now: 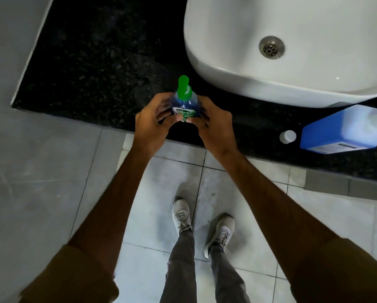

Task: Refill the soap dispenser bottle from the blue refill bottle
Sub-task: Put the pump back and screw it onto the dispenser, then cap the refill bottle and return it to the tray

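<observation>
- Soap dispenser bottle (184, 106): upright at the front edge of the black stone counter (95, 62), between the two hands. Clear body with blue liquid, white-and-green label facing the camera, green pump head (184, 87) fitted on top with its nozzle pointing away from the person.
- Left hand (152, 125): on the bottle's left side, fingers curled round the body; thumb lies near the lower front of the label. Contact with the bottle is visible.
- Right hand (216, 127): on the bottle's right side, fingers curled against the body, partly hidden behind it. It holds the bottle from the opposite side to the left hand.
- Both forearms reach in from the lower corners of the view; brown sleeves pushed up above the elbows.
- Blue refill bottle (345, 130): on the counter at the far right, well apart from both hands, partly cut off by the edge of the view. A label strip shows on its near face.
- White cap (287, 136): on the counter just beside the refill bottle's left side, clear of it and of the hands.
- White basin (227, 68): sits on the counter behind and to the right of the dispenser; metal drain (271, 47) visible in its bowl.
- Below the counter edge: grey tiled floor (259, 189), grey trousers and two light-coloured shoes.
</observation>
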Demonstrator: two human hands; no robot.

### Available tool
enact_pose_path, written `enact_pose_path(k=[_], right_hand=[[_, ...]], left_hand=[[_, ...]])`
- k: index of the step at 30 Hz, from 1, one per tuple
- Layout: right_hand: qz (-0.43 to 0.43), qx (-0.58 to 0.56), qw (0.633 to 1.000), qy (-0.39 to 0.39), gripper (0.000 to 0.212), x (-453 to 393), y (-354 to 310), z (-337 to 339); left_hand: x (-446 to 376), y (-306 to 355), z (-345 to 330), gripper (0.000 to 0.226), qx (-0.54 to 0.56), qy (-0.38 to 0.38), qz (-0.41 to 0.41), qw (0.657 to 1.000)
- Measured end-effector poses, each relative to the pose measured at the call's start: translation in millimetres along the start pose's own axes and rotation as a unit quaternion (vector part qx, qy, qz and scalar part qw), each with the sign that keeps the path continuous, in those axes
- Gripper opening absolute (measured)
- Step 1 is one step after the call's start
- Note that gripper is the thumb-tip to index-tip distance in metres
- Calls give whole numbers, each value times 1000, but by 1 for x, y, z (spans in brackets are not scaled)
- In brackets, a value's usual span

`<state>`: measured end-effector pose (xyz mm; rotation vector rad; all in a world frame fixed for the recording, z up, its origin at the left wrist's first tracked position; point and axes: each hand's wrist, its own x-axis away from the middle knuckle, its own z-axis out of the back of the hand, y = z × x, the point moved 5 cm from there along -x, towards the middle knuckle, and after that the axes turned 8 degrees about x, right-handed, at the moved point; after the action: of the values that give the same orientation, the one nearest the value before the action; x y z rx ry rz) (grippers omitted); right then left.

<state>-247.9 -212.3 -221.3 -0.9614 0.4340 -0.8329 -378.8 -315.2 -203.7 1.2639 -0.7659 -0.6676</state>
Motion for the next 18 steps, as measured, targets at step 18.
enact_pose_path(k=[18], right_hand=[[-55, 55, 994, 76, 20, 154, 55, 76]], left_hand=[[114, -25, -33, 20, -178, 64, -89, 978]])
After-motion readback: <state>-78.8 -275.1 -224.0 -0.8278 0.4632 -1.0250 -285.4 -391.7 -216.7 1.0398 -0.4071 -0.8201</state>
